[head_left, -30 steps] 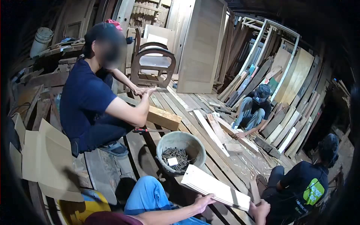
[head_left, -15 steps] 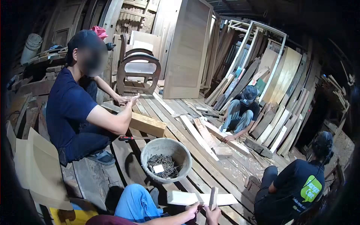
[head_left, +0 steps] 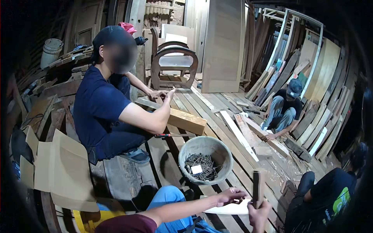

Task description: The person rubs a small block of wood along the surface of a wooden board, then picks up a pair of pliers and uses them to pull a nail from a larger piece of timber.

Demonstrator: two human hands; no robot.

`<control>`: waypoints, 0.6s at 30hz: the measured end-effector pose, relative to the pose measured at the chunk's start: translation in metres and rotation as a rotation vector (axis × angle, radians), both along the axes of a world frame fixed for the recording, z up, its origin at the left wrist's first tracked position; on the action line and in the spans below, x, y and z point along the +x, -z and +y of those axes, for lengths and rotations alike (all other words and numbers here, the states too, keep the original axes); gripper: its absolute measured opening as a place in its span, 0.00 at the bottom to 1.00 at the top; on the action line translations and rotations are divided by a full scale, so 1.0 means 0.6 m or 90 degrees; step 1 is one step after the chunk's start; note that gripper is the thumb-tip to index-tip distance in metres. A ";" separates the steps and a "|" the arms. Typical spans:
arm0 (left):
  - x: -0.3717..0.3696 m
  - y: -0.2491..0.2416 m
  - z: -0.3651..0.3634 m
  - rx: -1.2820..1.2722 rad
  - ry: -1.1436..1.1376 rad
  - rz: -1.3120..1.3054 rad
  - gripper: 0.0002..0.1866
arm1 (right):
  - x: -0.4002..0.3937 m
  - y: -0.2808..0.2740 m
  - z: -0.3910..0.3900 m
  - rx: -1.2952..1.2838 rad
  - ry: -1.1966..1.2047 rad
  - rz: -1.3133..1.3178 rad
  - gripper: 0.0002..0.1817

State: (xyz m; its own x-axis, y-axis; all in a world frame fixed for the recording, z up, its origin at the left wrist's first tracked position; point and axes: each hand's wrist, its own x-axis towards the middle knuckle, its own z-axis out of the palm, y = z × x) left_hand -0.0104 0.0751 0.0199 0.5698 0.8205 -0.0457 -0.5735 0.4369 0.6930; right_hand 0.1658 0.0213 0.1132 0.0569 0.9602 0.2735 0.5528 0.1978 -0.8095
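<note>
My right hand (head_left: 259, 214) is wrapped round the lower part of a short wooden block (head_left: 257, 190), which stands upright in it. Beside it, my left hand (head_left: 230, 196) has loosely bent fingers spread apart, with nothing visible in them. A pale wooden board (head_left: 229, 209) lies below my left hand, and its right end is hidden behind the block and my right hand. Just beyond my hands stands a round bucket (head_left: 223, 171) with many dark nails (head_left: 202, 165) and a small white piece in it.
A person in dark blue (head_left: 103, 105) squats at left by a thick wooden beam (head_left: 190, 120). A screwdriver (head_left: 163, 136) lies near the bucket. Another person (head_left: 285, 106) crouches among boards farther back; a third (head_left: 326, 202) sits at right. An opened cardboard box (head_left: 64, 167) stands at left.
The view has swung right and down. My left hand has come away from the board and block. My right hand has raised the block, still upright in its grip.
</note>
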 end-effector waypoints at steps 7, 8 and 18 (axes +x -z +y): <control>-0.038 0.095 -0.020 -0.007 0.005 0.082 0.18 | -0.076 0.063 0.020 -0.008 -0.037 -0.078 0.13; -0.039 0.103 -0.018 -0.021 0.004 0.086 0.18 | -0.074 0.070 0.023 -0.018 -0.036 -0.080 0.12; -0.004 0.175 -0.018 0.003 -0.005 0.115 0.12 | -0.077 0.112 0.016 -0.088 -0.046 0.069 0.09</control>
